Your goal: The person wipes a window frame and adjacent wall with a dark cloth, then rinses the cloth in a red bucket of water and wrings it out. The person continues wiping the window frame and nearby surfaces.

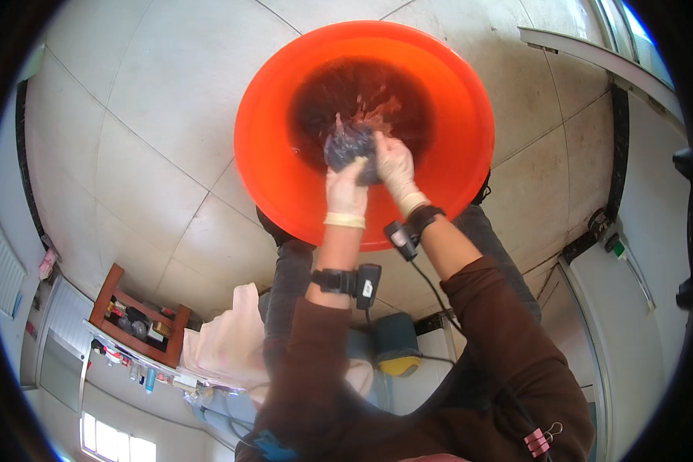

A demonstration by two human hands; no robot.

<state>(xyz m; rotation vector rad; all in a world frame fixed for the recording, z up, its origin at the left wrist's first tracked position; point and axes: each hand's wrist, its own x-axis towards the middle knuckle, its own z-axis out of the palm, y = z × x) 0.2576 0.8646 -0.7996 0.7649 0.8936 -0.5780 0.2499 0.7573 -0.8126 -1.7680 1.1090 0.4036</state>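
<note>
A large round orange basin (260, 146) stands before me, with dark water (316, 96) in its bottom. My left hand (346, 192) and my right hand (395, 168), both in thin pale gloves, are closed on a bunched, wet, dark grey-blue cloth (348, 145). The cloth is over the near part of the water. Pinkish splashes (377, 114) rise just beyond it, blurred by motion. Some of the fingers are hidden behind the cloth.
Pale floor tiles (162, 154) surround the basin, and my knees flank its near side. Black straps with small devices (368, 285) sit on both wrists, trailing cables. A brown wooden stool-like frame (109, 296) holding small items and a pale pink cloth (227, 339) lie to the left.
</note>
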